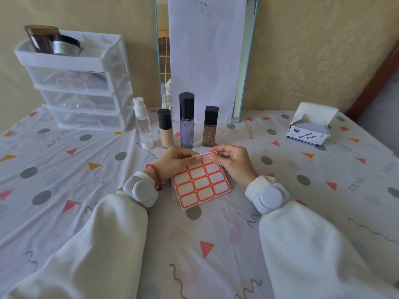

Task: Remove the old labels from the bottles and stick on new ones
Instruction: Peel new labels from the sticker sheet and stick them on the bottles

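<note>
Surface: white cloth (90,214) printed with grey dots, red and orange triangles, squiggles. Yellow patterned wall (313,50) behind; blue-framed mirror (158,61) leans on it, white paper sheet (205,61) covering most of the glass.

Containers: white three-drawer plastic organiser (75,83), far left, dark jars in its top tray; drawer contents unclear. Open white box marked "Alcohol Pads" (308,126), far right.

Four bottles in a row: clear bottle with white cap (142,124), beige bottle with black cap (165,128), tall purple bottle with black cap (187,121), brown square bottle with black cap (210,127).

Sheet of red-bordered white labels (200,182) lies just before the bottles. Left hand (174,162) and right hand (233,162) both pinch its far edge.
</note>
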`<state>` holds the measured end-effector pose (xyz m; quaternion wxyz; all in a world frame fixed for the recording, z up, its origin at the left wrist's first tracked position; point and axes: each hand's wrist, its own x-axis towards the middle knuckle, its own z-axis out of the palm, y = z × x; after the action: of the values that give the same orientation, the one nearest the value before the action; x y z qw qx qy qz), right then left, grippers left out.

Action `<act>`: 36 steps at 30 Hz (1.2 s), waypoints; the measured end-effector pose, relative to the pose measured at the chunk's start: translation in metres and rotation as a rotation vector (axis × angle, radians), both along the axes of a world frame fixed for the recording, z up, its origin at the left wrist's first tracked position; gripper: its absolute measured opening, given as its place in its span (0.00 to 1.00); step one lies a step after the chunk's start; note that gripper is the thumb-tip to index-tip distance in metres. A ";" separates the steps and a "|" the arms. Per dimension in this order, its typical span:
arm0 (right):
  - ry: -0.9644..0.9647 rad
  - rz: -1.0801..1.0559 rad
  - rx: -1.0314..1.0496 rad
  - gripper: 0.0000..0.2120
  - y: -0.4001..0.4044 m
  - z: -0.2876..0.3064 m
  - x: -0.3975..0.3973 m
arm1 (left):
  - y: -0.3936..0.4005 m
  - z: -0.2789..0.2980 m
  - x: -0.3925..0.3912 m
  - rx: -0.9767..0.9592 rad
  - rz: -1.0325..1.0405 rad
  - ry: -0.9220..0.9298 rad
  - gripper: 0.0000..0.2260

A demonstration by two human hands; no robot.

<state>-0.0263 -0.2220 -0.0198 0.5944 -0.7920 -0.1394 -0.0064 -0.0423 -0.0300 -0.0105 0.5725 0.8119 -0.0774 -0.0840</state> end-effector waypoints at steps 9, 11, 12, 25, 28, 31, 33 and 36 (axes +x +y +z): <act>-0.250 -0.111 -0.190 0.09 -0.001 -0.003 0.002 | 0.000 -0.001 0.005 -0.071 0.086 0.116 0.06; -0.287 -0.118 -0.214 0.11 -0.001 -0.003 0.001 | 0.001 -0.001 0.005 -0.103 0.106 0.145 0.06; -0.301 -0.118 -0.222 0.11 -0.001 -0.002 0.000 | 0.002 -0.001 0.006 -0.113 0.112 0.156 0.06; -0.398 -0.107 -0.318 0.06 -0.002 -0.001 -0.002 | 0.001 0.000 0.006 -0.097 0.132 0.191 0.06; -0.497 -0.118 -0.440 0.06 -0.002 -0.002 0.000 | 0.001 -0.001 0.007 -0.083 0.141 0.186 0.06; -0.547 -0.076 -0.492 0.06 -0.003 -0.002 0.001 | 0.000 -0.003 0.009 -0.067 0.152 0.168 0.06; -0.541 -0.042 -0.465 0.06 -0.002 0.000 0.001 | 0.000 -0.003 0.009 -0.072 0.164 0.162 0.06; -0.560 -0.025 -0.449 0.05 -0.003 0.003 0.000 | 0.000 -0.003 0.011 -0.077 0.184 0.152 0.06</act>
<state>-0.0260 -0.2255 -0.0168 0.3442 -0.8720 -0.2850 -0.1997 -0.0318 -0.0303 -0.0139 0.6128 0.7842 0.0378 -0.0896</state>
